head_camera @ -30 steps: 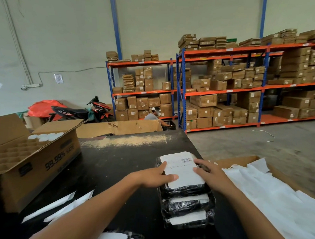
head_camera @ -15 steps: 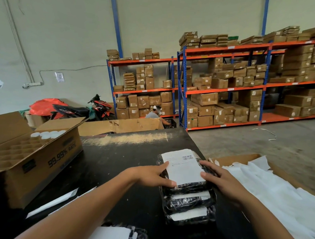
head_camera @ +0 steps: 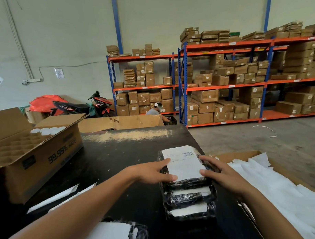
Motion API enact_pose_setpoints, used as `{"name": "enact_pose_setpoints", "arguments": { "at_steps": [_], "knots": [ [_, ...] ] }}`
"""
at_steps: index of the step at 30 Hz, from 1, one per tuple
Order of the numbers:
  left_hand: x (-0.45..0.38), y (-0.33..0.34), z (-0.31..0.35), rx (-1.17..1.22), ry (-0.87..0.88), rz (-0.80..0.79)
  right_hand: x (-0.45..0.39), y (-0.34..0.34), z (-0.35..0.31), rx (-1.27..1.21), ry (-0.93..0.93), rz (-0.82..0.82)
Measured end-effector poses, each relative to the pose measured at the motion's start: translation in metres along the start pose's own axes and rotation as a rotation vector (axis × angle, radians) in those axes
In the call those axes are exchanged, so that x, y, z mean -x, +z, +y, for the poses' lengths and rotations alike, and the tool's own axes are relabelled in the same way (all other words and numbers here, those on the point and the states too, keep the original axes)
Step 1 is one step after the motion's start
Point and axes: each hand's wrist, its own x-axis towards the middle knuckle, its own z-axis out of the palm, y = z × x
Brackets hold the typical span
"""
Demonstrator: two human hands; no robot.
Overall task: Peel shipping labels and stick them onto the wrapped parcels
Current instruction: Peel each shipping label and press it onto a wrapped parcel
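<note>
Both hands press flat on the top parcel of the stack. The left hand [head_camera: 152, 172] lies with fingers spread and its thumb along the near left corner of the shipping label [head_camera: 184, 164], nothing clamped, just palm and fingers bearing down. The right hand [head_camera: 221, 173] does the same on the other side, fingers open over the parcel's right flank, thumb touching the label's near right corner.

Compared with a second ago, the right hand has slid off the label's face to its right edge, and the left hand has eased back toward the near left corner. The label now shows almost whole, barcode at its far right, lying flat with no lifted corner that I can make out (the far edge is a bit too small to judge). I read this as the smoothing stroke ending: the label looks stuck down and this parcel looks done.

The top parcel [head_camera: 186, 183], black and film-wrapped, sits on two more parcels [head_camera: 188, 204], each already showing a white label, the stack stepped toward the near edge of the bench [head_camera: 127, 154] on its right half. Another labelled parcel [head_camera: 120, 232] peeks in at the near edge.

An open cardboard box [head_camera: 41, 156] with a cell divider sits at the left edge. Off the right edge, a carton holds loose white backing sheets [head_camera: 276, 184], likely peeled liners. The next label would have to come from elsewhere; no unpeeled sheet is clearly identifiable.
</note>
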Motion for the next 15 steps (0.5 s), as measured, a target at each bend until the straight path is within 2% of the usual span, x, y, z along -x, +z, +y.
{"name": "enact_pose_setpoints", "arguments": {
  "at_steps": [4,8,11,15],
  "knots": [
    [-0.007,0.006,0.006,-0.073,-0.002,0.063,-0.010,0.014,-0.001,0.273,-0.009,0.108],
    [-0.003,0.006,-0.006,-0.031,0.066,0.066,-0.002,0.017,0.009,0.258,-0.049,0.183],
    [-0.005,0.002,-0.014,0.030,0.082,0.083,-0.004,0.010,-0.007,0.300,-0.043,0.123],
    [-0.012,0.002,-0.002,0.264,0.035,0.120,-0.031,0.004,-0.015,0.366,0.068,0.056]
  ]
}}
